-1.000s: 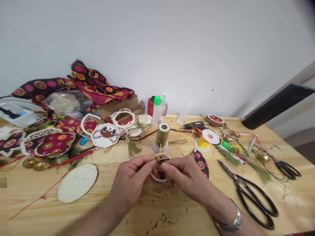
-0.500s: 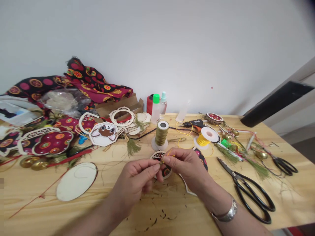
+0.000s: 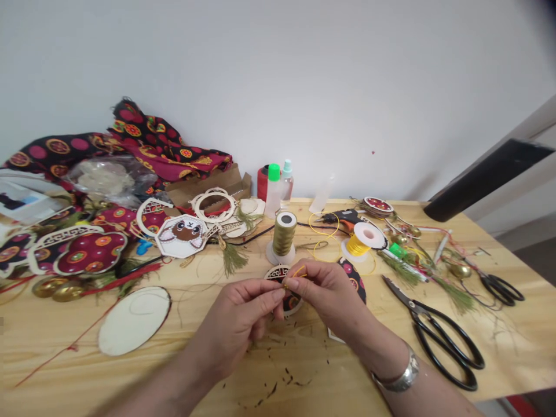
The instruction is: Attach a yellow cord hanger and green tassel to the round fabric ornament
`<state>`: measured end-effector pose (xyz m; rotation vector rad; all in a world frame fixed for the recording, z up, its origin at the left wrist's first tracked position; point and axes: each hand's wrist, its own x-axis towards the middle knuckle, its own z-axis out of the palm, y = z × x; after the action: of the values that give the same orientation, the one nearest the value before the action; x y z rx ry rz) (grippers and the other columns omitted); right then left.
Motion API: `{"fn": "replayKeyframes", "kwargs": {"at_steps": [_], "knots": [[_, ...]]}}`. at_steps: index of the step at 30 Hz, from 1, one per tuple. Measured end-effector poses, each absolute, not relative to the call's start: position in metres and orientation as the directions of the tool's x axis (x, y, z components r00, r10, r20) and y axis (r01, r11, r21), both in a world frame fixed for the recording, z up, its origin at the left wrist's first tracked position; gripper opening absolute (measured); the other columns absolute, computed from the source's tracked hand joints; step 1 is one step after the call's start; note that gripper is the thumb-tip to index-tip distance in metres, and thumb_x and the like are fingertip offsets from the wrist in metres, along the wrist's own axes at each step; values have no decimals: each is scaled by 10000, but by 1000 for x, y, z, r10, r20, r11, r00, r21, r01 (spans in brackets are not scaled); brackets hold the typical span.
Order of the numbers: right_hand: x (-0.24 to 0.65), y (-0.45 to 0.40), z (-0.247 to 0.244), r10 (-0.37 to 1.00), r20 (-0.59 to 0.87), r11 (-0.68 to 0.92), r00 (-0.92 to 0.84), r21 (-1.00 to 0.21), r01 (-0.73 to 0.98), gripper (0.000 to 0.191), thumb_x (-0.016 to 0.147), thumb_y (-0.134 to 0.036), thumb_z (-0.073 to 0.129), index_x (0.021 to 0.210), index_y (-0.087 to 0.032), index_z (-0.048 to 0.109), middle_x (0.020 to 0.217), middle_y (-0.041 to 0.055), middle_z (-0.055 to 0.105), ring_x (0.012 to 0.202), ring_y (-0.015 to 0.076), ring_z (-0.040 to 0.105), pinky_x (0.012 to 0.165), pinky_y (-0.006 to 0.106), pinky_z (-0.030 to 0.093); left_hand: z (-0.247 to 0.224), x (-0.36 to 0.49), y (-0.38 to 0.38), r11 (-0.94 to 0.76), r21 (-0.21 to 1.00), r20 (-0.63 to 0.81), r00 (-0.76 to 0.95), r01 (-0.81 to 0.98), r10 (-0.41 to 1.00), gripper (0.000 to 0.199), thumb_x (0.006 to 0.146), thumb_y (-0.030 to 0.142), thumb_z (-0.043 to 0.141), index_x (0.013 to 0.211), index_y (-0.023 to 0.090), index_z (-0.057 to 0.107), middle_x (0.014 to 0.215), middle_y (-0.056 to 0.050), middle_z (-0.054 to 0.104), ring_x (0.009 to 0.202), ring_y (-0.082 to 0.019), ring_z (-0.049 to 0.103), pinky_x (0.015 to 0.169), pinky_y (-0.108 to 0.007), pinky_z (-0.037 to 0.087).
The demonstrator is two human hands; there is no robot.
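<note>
My left hand point(image 3: 252, 307) and my right hand point(image 3: 324, 292) meet fingertip to fingertip above the table. Both are closed in a pinch. A short yellow cord point(image 3: 299, 271) sticks up from between my right thumb and forefinger and runs to the left fingertips, where the pinched spot is mostly hidden. Beneath the fingers lies a round wooden ornament point(image 3: 278, 271) with a cut-out lattice and dark patterned fabric, partly covered by my hands. Another fabric-covered piece point(image 3: 353, 278) shows from behind my right hand. Just beyond stand an olive thread spool point(image 3: 284, 236) and a yellow cord spool point(image 3: 358, 246).
Large black-handled scissors point(image 3: 438, 330) lie at right, with smaller scissors point(image 3: 499, 288) behind. A glue gun point(image 3: 343, 219) rests at the back near two bottles point(image 3: 273, 194). Ornaments, tassels and patterned fabric point(image 3: 147, 142) crowd the left. An oval wooden disc point(image 3: 134, 321) lies left of my hands.
The hands stay pinched together in nearly the same place. The yellow cord end stands out a little more above my right fingers. The whole view has shifted slightly.
</note>
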<state>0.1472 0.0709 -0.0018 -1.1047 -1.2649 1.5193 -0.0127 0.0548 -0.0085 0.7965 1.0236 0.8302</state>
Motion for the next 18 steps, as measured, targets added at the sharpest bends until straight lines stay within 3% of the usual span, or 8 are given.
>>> {"fn": "replayKeyframes", "kwargs": {"at_steps": [9,12,18], "knots": [[143,68,1,917,-266,-279,-296,-960,0,165,697,-308,693,666,-146,692,534,-15,601,440,74,460,446,206,383,-7,-13,55,350,908,-320,158,-231,934,169,746,292,696,683,136,707,560,16,604,408,-24,329,403,-168,214],[143,65,-1,952,-170,-148,-253,-984,103,163,760,-245,629,636,-164,698,479,-35,542,436,75,423,451,204,367,-7,-13,56,366,892,-337,147,-266,930,163,733,288,709,679,134,701,552,20,599,402,-23,329,396,-163,217],[143,58,-7,956,41,126,-289,-951,282,187,841,-199,561,719,-182,702,594,-20,623,539,97,504,526,203,400,-7,-11,57,424,829,-396,153,-364,905,175,648,276,783,701,136,693,477,55,534,383,-15,301,373,-143,181]]}}
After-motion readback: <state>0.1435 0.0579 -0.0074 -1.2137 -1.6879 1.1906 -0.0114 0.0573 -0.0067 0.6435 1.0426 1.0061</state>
